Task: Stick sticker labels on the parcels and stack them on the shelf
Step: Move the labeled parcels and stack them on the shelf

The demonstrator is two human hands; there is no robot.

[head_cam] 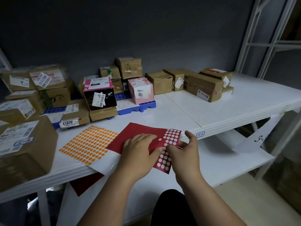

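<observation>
White shelf with taped cardboard parcels, blue plastic pallets, orange sticker sheet, red sticker sheet.

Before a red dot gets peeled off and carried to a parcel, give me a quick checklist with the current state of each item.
1. Red sticker sheet held flat by left hand: ok.
2. Right hand fingertips at the sheet's peeled area: ok.
3. Dot actually lifted on a fingertip: cannot tell.
4. Red dots left on the sheet: ok, most remain.
5. Sheet fully supported: not ok, its near corner overhangs the shelf edge.
6. Parcel within reach, such as the brown box at left: ok.
</observation>
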